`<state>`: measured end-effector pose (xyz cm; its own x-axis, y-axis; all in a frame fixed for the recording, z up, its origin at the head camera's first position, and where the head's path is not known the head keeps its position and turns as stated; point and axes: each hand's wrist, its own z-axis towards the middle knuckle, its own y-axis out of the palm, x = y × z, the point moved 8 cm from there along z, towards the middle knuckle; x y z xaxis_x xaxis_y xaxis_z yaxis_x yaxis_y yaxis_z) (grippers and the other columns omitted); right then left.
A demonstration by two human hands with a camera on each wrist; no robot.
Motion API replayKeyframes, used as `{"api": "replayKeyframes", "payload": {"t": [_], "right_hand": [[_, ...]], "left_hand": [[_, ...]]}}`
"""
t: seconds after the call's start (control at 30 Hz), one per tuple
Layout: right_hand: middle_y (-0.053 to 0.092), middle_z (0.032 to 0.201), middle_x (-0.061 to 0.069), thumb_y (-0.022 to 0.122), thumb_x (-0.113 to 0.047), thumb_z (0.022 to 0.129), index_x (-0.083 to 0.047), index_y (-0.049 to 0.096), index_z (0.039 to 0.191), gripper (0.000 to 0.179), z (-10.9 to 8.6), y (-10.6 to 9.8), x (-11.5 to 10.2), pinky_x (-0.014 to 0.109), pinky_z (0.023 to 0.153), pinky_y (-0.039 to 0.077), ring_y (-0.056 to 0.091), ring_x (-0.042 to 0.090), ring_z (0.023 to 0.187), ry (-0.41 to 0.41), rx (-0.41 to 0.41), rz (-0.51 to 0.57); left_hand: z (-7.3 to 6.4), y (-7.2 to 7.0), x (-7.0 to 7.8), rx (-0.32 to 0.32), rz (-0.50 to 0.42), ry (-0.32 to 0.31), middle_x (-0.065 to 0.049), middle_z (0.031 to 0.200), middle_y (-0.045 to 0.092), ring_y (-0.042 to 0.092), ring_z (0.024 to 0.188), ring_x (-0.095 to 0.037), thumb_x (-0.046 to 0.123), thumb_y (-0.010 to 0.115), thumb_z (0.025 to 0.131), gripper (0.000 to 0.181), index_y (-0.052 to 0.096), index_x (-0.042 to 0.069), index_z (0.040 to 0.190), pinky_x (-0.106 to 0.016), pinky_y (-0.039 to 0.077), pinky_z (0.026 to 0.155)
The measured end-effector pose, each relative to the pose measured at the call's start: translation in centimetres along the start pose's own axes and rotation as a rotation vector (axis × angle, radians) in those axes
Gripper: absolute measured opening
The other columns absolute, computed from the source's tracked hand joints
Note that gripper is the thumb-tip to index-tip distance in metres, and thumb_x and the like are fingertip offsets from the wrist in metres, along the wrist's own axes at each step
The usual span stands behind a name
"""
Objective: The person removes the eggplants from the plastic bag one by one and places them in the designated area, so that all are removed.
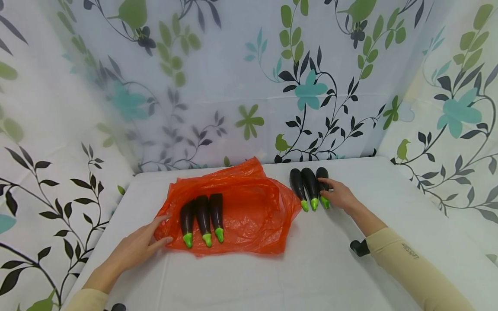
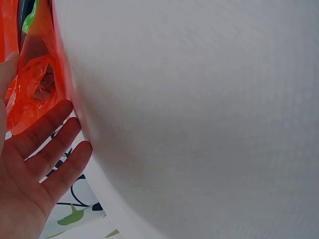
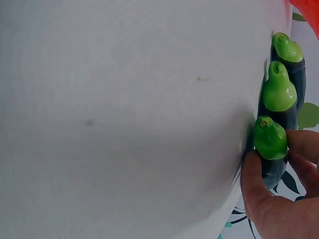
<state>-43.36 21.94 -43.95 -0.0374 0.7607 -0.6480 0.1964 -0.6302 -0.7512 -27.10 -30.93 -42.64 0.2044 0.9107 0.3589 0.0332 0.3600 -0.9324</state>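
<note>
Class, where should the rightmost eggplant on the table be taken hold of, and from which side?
The rightmost eggplant is probably best taken across its dark body, just behind the green end, coming from the right: it narrows there, and the neighbouring eggplant lies close on its left.

Right hand (image 1: pixel 337 194): fingers cover the middle of the eggplant (image 1: pixel 322 172) they pinch; right wrist view crops the hand at the right edge. Bag (image 1: pixel 249 220) there shows just a corner above those fingers, rest cut off. Speck (image 3: pixel 202 78) up-left of them too small to identify. Left hand (image 1: pixel 142 242) cropped by left edge in left wrist view; eggplant piece (image 2: pixel 28 19) above its thumb cut by top edge. Black object (image 1: pixel 359 248) below right fingers, partly behind sleeve (image 1: pixel 412 272), unidentifiable. Sleeve lettering (image 1: pixel 410 250) illegible. Dark object (image 1: pixel 118 307) well below left fingers, cropped.
</note>
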Motion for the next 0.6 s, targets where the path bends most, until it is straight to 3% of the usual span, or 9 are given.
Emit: {"api": "replayKeyframes", "payload": {"t": [0.33,0.6], "right_hand": [[0.042,0.139,0.033,0.051,-0.015,0.1,-0.006,0.037,0.149,0.051,0.08,0.03,-0.09,0.057,0.098,0.042,0.043,0.045,0.124,0.007,0.013,-0.026],[0.036,0.144,0.035,0.053,-0.013,0.099,-0.004,0.039,0.147,0.051,0.27,0.1,-0.05,0.06,0.101,0.038,0.037,0.05,0.131,-0.017,0.023,-0.057]], "left_hand": [[0.02,-0.1,0.03,0.004,0.0,0.005,-0.023,0.132,0.055,0.056,0.114,-0.044,0.054,0.063,0.089,0.073,0.036,0.015,0.145,-0.064,0.048,0.084],[0.04,0.11,-0.12,-0.017,-0.005,-0.013,-0.024,0.133,0.054,0.055,0.115,-0.045,0.054,0.063,0.089,0.074,0.035,0.015,0.145,-0.064,0.048,0.084]]}}
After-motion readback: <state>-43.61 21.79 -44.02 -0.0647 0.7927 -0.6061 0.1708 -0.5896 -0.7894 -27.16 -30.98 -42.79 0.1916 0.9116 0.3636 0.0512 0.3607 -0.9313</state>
